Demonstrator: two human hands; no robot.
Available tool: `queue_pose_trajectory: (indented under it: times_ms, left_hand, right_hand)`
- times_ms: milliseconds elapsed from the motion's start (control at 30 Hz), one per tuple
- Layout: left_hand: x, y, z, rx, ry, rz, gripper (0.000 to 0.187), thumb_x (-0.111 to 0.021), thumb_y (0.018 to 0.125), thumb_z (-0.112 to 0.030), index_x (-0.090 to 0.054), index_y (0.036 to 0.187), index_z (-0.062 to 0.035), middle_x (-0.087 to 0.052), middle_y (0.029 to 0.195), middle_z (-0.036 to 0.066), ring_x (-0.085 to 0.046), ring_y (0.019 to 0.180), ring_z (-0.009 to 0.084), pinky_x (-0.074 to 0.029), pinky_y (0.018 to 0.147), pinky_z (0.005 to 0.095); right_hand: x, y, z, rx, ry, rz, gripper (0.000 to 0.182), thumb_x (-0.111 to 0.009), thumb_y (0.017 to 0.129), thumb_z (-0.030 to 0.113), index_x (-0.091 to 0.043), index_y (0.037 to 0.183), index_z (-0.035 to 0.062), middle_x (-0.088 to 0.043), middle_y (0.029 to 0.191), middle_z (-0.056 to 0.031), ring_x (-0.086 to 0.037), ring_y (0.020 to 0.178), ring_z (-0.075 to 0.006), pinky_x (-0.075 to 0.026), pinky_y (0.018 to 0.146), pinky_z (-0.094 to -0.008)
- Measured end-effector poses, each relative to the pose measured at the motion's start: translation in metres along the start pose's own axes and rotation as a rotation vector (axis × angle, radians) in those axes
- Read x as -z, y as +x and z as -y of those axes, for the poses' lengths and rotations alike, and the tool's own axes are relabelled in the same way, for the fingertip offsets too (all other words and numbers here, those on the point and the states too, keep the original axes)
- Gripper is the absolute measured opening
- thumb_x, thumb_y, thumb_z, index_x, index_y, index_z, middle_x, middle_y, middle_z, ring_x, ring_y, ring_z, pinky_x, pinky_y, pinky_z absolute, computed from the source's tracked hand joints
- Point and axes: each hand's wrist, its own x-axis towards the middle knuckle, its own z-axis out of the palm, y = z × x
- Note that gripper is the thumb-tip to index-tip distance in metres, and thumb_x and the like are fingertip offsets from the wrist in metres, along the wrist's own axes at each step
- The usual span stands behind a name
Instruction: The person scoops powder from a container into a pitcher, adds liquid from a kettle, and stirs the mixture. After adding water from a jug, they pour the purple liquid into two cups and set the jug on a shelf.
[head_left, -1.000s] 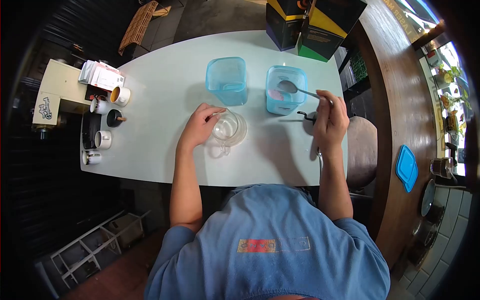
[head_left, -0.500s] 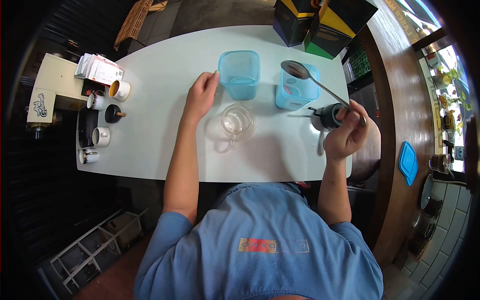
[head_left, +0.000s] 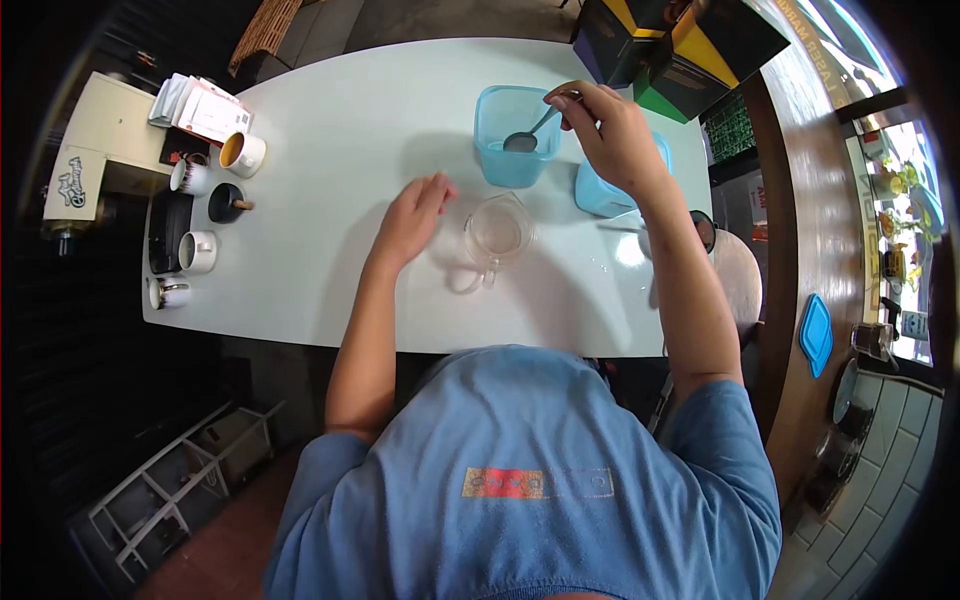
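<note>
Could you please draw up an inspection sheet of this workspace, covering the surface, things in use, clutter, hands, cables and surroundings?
Surface: white table, a few small spots right of the glass jug.
Things in use: spoon, its bowl over or in the left blue container; right blue container, partly hidden by the right arm.
Clutter: white mugs, black cup and papers on the left; dark boxes at the far right corner.
Hands: right hand holds the spoon's handle; left hand near the jug, nothing seen in it.
Cables: nothing seen.
Surroundings: stool at the right; wooden ledge bearing a blue lid.
</note>
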Motion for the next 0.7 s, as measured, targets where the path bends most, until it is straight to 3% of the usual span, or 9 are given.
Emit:
queue_pose_trajectory:
  times_ms: [100,167,300,533,600,700]
  left_hand:
    - [0.001,-0.031,0.015,0.064,0.036,0.116,0.042,-0.042,0.099,-0.039,-0.06,0.098,-0.0013,-0.059,0.09,0.002,-0.051,0.079,0.0101,-0.043,0.078,0.0258]
    - [-0.003,-0.05,0.022,0.112,-0.074,0.252,0.038,-0.042,0.099,-0.035,-0.061,0.099,-0.0012,-0.06,0.093,0.003,-0.051,0.081,0.0104,-0.043,0.08,0.0262]
    - [-0.019,-0.069,0.033,0.009,-0.046,0.251,0.025,-0.05,0.097,-0.024,-0.062,0.105,-0.0031,-0.058,0.1,0.004,-0.053,0.086,0.0108,-0.043,0.08,0.0258]
    - [-0.036,-0.076,0.024,0.059,0.026,0.302,0.024,-0.056,0.094,-0.024,-0.063,0.106,-0.0039,-0.055,0.103,0.003,-0.054,0.084,0.0097,-0.044,0.075,0.0239]
    - [-0.037,-0.077,0.027,0.04,-0.006,0.296,0.034,-0.059,0.092,-0.035,-0.063,0.101,-0.0028,-0.057,0.1,0.006,-0.053,0.081,0.0135,-0.046,0.075,0.0271]
    - [-0.037,-0.082,0.017,0.007,0.064,0.273,0.032,-0.06,0.092,-0.033,-0.062,0.101,-0.0024,-0.059,0.096,0.005,-0.054,0.077,0.0124,-0.046,0.073,0.0263]
  right_hand:
    - [-0.009,0.006,-0.016,0.076,0.012,0.042,0.023,-0.054,0.092,0.025,-0.063,0.094,0.0029,-0.062,0.07,-0.0106,-0.058,0.071,-0.0276,-0.046,0.066,-0.0377]
    - [-0.007,0.01,-0.012,0.025,-0.022,0.098,0.021,-0.054,0.093,0.022,-0.063,0.096,0.003,-0.062,0.071,-0.0104,-0.058,0.068,-0.025,-0.046,0.065,-0.0354]
    - [-0.01,0.015,-0.015,0.02,-0.077,0.18,0.021,-0.054,0.093,0.021,-0.063,0.097,0.0021,-0.061,0.071,-0.0115,-0.058,0.063,-0.0232,-0.046,0.062,-0.0331]
    - [-0.015,0.017,-0.021,0.057,-0.044,0.178,0.024,-0.055,0.093,0.023,-0.062,0.095,0.0008,-0.06,0.068,-0.0116,-0.056,0.06,-0.0223,-0.046,0.06,-0.0331]
    - [-0.013,0.019,-0.018,-0.019,-0.049,0.241,0.026,-0.054,0.093,0.026,-0.061,0.095,0.0007,-0.064,0.077,-0.0176,-0.06,0.073,-0.0342,-0.047,0.069,-0.0404]
    - [-0.012,0.023,-0.013,-0.083,-0.062,0.26,0.028,-0.053,0.093,0.026,-0.061,0.094,-0.0004,-0.064,0.077,-0.0179,-0.06,0.071,-0.0347,-0.047,0.068,-0.0398]
